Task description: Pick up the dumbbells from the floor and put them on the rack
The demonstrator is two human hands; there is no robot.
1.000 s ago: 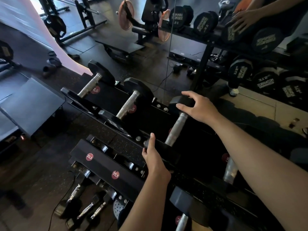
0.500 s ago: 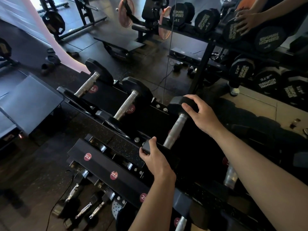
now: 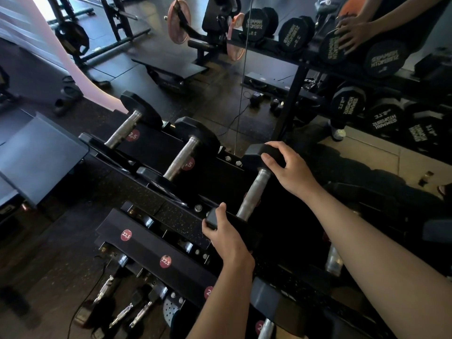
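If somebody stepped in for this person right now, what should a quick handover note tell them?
Left hand: gripping the near head of the dumbbell.
Right hand: fingers over its far head.
The dumbbell lies across the top tier of the rack, handle bare between the hands, beside two other dumbbells already seated to its left.
Done: this one is on the rack, or nearly; whether it sits fully in its cradle cannot be told.
Left: let go, then check the floor for more. None shows clearly here.
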